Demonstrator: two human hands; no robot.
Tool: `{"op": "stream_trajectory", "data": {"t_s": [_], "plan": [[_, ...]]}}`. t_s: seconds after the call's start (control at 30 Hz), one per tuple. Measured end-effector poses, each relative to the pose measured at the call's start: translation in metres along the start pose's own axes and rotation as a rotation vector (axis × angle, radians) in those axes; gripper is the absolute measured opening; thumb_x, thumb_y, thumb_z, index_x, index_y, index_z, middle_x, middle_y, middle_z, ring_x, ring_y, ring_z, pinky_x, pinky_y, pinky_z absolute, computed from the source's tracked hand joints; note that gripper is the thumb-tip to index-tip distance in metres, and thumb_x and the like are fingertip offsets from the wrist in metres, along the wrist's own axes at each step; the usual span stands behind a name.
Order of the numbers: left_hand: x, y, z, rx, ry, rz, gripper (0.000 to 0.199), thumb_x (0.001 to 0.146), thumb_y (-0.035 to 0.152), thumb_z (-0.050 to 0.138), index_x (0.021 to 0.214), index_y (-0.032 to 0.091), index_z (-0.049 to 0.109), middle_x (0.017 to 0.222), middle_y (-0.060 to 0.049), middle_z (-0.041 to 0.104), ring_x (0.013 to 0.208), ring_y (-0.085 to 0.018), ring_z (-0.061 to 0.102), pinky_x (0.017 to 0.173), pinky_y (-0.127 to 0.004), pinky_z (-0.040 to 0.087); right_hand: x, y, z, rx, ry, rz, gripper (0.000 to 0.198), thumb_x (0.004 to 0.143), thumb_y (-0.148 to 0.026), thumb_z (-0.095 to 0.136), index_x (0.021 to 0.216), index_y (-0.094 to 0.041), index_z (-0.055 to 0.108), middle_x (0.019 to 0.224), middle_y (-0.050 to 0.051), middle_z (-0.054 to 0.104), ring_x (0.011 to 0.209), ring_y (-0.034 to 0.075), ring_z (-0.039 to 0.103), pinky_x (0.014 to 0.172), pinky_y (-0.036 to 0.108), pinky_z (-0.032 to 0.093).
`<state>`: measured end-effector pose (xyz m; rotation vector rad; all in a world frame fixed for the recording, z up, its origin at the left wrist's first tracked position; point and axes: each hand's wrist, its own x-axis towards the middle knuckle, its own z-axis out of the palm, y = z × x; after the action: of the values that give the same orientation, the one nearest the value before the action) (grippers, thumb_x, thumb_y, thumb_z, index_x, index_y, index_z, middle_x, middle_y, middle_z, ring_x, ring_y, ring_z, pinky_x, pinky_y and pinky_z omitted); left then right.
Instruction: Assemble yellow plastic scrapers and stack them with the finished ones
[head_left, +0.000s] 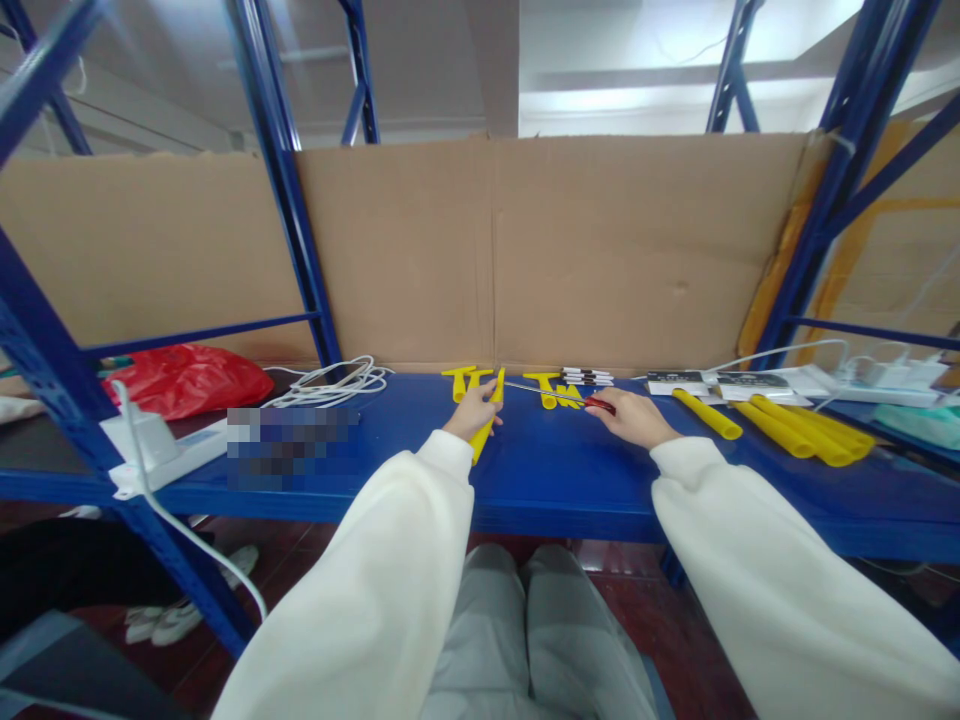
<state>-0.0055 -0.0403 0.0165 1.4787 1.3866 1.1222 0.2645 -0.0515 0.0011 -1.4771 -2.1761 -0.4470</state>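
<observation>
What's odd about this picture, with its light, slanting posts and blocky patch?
Head view: the ceiling looks washed out at upper right; the blue posts splay outward, perhaps from a wide lens; pixelation masks part of the blue table at left; print on the black-and-white packets is too soft to read.

Yellow tube (482,441), red tool handle (598,405)

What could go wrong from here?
The red-handled tool in the right grip points at the yellow piece; it might slip toward the left grip holding that piece. Contact is too small to tell.

The right sleeve could brush the nearest yellow tube and send it rolling.
</observation>
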Motion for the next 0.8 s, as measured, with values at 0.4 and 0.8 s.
{"op": "stream_trajectory", "data": {"t_s": [0.4,0.8], "plan": [[0.0007,-0.0002,0.0003,0.05,-0.022,0.025,0.065,0.089,0.002,0.054,0.149,0.024,0.042,0.146,-0.015,0.048,0.049,-0.001,0.057,0.032,-0.012,0.041,0.0005,0.0004,-0.0001,-0.03,0.038,0.025,0.019,0.092,-0.036,0.052,0.094,-0.023,0.066,0.097,0.008,0.075,0.086,0.024,0.07,0.065,0.029,0.045],[0.0089,-0.0086,0.0004,0.107,-0.032,0.066,0.067,0.088,0.007,0.056,0.151,0.022,0.039,0.149,-0.019,0.045,0.057,-0.005,0.063,0.035,-0.014,0.042,0.0015,0.0008,-0.0003,-0.069,0.006,0.046,0.017,0.091,-0.038,0.056,0.095,-0.023,0.065,0.09,0.006,0.075,0.081,0.023,0.07,0.061,0.028,0.043]]}}
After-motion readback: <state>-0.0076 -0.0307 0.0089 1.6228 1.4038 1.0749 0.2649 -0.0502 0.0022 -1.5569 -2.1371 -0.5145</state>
